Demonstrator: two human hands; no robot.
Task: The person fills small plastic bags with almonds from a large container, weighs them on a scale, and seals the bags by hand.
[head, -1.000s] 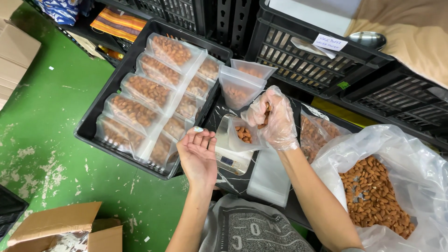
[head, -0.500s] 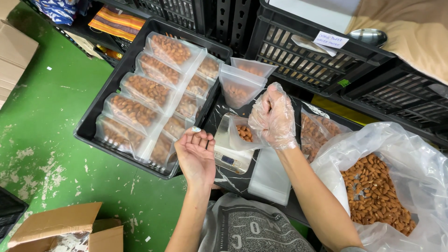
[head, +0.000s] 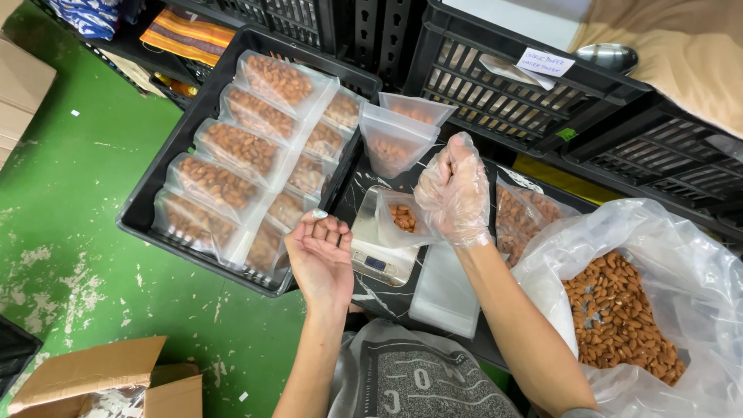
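Brown almonds (head: 619, 317) are seen in a clear bag (head: 681, 240) right of a silver scale (head: 379, 248), a black tray (head: 147, 209) left of it, green floor (head: 77, 193) beyond.

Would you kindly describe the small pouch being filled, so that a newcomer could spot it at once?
Start at the black crate packed with sealed almond bags. Just right of it a small scale sits on a dark tray, below the gloved right hand. The pouch rests on that scale: unlike its neighbours, it is open and holds only a few almonds.
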